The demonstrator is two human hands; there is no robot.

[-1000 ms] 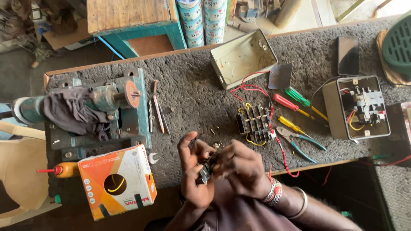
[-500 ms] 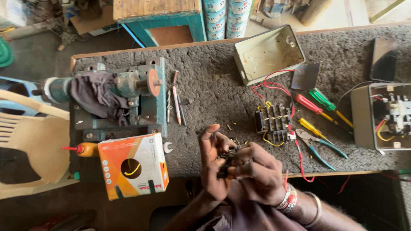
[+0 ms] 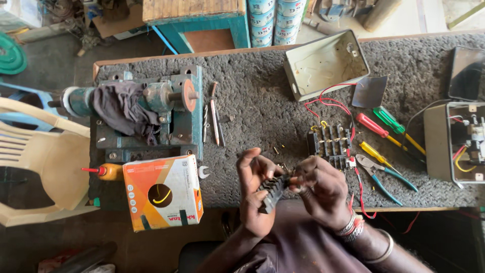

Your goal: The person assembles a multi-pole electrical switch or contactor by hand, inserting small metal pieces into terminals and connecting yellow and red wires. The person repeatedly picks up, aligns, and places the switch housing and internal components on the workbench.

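My left hand grips a small black ribbed terminal block at the workbench's near edge, palm turned toward me. My right hand, with bangles at the wrist, pinches the block's upper end with its fingertips. Just beyond my right hand a second black terminal block with red and yellow wires lies on the dark mat. A few small screws are scattered on the mat above my hands.
A teal bench machine with a dark cloth stands at left, an orange-and-white wire box before it. Screwdrivers, pliers, an empty metal enclosure and a wired enclosure lie right. A plastic chair is far left.
The view has shifted, so the bench sits further right in frame. Both hands stay together on the black block, turning it slightly between the fingers.
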